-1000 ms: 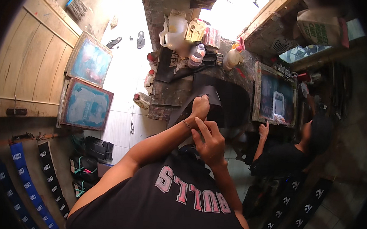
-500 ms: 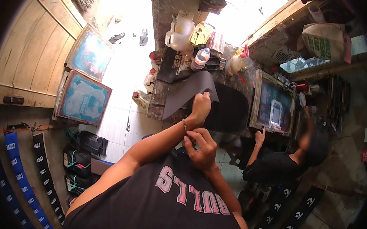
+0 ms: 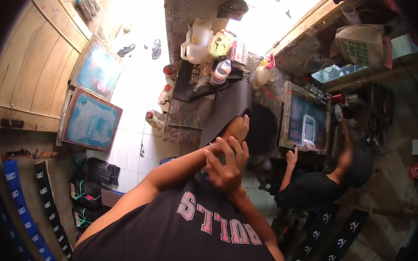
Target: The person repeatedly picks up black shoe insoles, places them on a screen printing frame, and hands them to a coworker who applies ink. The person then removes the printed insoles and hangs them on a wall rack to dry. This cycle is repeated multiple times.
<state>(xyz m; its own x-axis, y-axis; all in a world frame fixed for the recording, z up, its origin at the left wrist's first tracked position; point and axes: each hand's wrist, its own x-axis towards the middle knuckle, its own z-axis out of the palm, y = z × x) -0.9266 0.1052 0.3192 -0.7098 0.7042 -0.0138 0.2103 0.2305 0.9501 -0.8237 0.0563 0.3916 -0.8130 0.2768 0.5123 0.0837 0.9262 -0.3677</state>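
Note:
A dark grey flexible sheet (image 3: 227, 105) curves up over the workbench, its near part bent back. My left hand (image 3: 238, 127) is closed on the sheet's near right edge; some of its fingers are hidden. A thin bracelet (image 3: 212, 146) circles my left wrist. Just in front of my body, my right hand (image 3: 227, 166) hovers beside that wrist with its fingers apart and loosely bent, nothing in them. Under and right of the sheet lies a black rounded pad (image 3: 265, 131) on the bench.
Bottles, a white jug (image 3: 194, 50) and a clear bottle (image 3: 220, 73) crowd the bench's far side. At right a co-worker (image 3: 311, 187) touches a framed screen (image 3: 305, 117). More framed screens (image 3: 92, 118) lean on the wooden door at left. Printed strips (image 3: 26, 215) hang lower left.
My left hand has moved slightly right and nearer, drawing the sheet along and curling it more. My right hand has shifted a little up against the left wrist.

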